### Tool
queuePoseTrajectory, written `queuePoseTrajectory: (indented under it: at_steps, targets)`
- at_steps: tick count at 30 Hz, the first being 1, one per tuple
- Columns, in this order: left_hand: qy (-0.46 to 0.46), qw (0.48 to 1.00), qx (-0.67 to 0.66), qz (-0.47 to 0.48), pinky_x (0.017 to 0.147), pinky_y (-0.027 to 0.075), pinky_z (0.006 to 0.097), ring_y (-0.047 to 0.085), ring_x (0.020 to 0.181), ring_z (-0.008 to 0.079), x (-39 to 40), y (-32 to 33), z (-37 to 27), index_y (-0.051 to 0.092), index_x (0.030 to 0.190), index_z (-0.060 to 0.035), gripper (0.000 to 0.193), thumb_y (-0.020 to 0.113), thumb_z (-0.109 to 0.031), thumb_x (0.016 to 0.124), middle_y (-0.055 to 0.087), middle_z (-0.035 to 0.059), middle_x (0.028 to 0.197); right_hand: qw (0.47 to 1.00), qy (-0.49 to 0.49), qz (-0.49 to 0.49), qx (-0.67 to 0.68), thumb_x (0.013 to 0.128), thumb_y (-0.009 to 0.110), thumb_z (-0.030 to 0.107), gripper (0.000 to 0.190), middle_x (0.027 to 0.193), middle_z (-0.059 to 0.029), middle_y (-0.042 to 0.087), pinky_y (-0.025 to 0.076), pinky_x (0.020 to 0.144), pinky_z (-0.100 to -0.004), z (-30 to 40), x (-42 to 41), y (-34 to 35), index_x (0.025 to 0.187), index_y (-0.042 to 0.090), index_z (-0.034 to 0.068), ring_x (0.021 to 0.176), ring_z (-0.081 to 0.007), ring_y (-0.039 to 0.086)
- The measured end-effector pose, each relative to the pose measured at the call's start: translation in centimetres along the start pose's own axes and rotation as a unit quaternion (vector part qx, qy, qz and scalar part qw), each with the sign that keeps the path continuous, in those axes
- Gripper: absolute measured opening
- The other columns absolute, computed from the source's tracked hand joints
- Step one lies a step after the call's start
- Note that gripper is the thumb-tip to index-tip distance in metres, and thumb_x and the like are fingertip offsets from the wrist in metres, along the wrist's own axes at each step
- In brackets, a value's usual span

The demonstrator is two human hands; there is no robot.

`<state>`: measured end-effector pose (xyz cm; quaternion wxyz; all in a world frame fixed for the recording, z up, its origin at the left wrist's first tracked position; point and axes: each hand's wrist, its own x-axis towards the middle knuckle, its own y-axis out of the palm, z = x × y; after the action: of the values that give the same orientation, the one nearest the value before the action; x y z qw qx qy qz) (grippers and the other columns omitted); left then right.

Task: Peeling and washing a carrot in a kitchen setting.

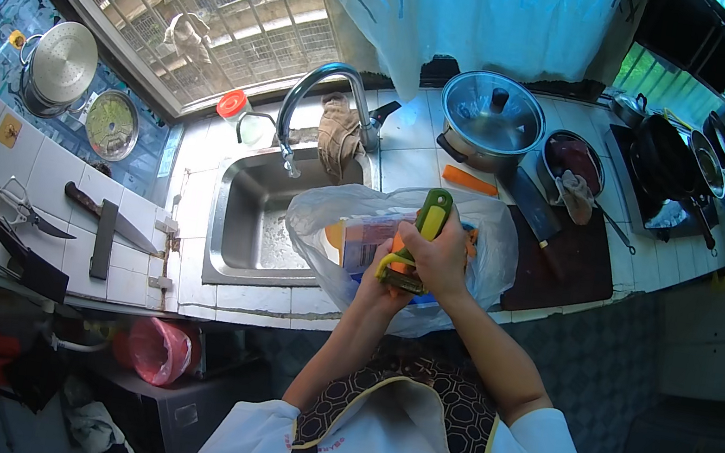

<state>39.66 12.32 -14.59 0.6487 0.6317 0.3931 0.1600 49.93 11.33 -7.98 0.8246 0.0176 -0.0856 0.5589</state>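
My right hand (444,256) grips a green Y-shaped vegetable peeler (434,215), its handle pointing up and its blade end low by my left palm. In my left hand (379,291) is an orange carrot (399,246), mostly hidden by the fingers and the peeler. Both hands are close together above a translucent plastic bag (499,229) spread open at the counter's front. Printed packaging (361,244) and orange peelings (471,241) show inside the bag. Behind it, another peeled carrot piece (470,180) lies on the tiles.
Left of the bag is a steel sink (252,210) with a curved faucet (289,103). A cleaver (530,202) rests partly on a dark cutting board (571,265) at right. Beyond stand a lidded pot (490,122), a bowl of dark red meat (573,158) and a stove (660,208).
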Motion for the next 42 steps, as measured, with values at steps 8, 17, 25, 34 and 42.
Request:
queuePoseTrajectory:
  at_steps: [8, 17, 25, 34, 42]
  targets:
    - [-0.046, 0.998, 0.009, -0.038, 0.053, 0.048, 0.0241, 0.054, 0.065, 0.0132, -1.1, 1.3, 1.7, 0.051, 0.104, -0.0036, 0.026, 0.042, -0.025, 0.092, 0.056, 0.0069, 0.085, 0.987, -0.051, -0.121, -0.096, 0.071, 0.065, 0.017, 0.034, 0.075, -0.0080, 0.056, 0.046, 0.061, -0.0310, -0.8, 4.2, -2.4, 0.094, 0.046, 0.001, 0.067, -0.0189, 0.057]
    - [0.011, 0.992, 0.076, -0.096, 0.055, 0.049, 0.0225, 0.057, 0.067, 0.0129, -1.1, 2.8, 1.5, 0.049, 0.107, -0.0060, 0.028, 0.041, -0.030, 0.094, 0.057, 0.0062, 0.086, 0.992, -0.029, -0.119, 0.015, 0.072, 0.066, 0.016, 0.036, 0.085, -0.0102, 0.057, 0.047, 0.064, -0.0325, 0.8, 3.4, -2.7, 0.098, 0.046, 0.001, 0.068, -0.0207, 0.057]
    - [0.145, 0.928, 0.326, -0.110, 0.049, 0.044, 0.0208, 0.052, 0.060, 0.0088, -1.9, 3.3, 2.9, 0.048, 0.105, -0.0054, 0.024, 0.046, -0.027, 0.094, 0.056, 0.0052, 0.085, 0.994, -0.048, -0.056, -0.084, 0.075, 0.067, 0.018, 0.033, 0.078, -0.0039, 0.050, 0.045, 0.060, -0.0255, 0.7, 3.3, -2.7, 0.096, 0.046, 0.002, 0.065, -0.0113, 0.052]
    - [0.174, 0.920, 0.336, -0.108, 0.055, 0.047, 0.0215, 0.056, 0.070, 0.0101, -2.0, 1.9, 3.1, 0.047, 0.109, -0.0036, 0.024, 0.046, -0.021, 0.093, 0.056, 0.0064, 0.091, 0.994, 0.030, -0.101, -0.010, 0.075, 0.066, 0.018, 0.039, 0.080, -0.0054, 0.051, 0.046, 0.060, -0.0256, 0.9, 2.4, -2.2, 0.101, 0.045, -0.001, 0.067, -0.0122, 0.054]
    - [0.149, 0.925, 0.336, -0.099, 0.052, 0.049, 0.0243, 0.057, 0.070, 0.0131, -2.9, 1.2, 2.7, 0.046, 0.114, -0.0026, 0.030, 0.047, -0.023, 0.092, 0.056, 0.0079, 0.092, 0.996, 0.041, -0.069, -0.044, 0.071, 0.065, 0.018, 0.037, 0.080, -0.0159, 0.061, 0.048, 0.062, -0.0354, -1.5, 3.8, -2.6, 0.096, 0.046, -0.002, 0.067, -0.0266, 0.062]
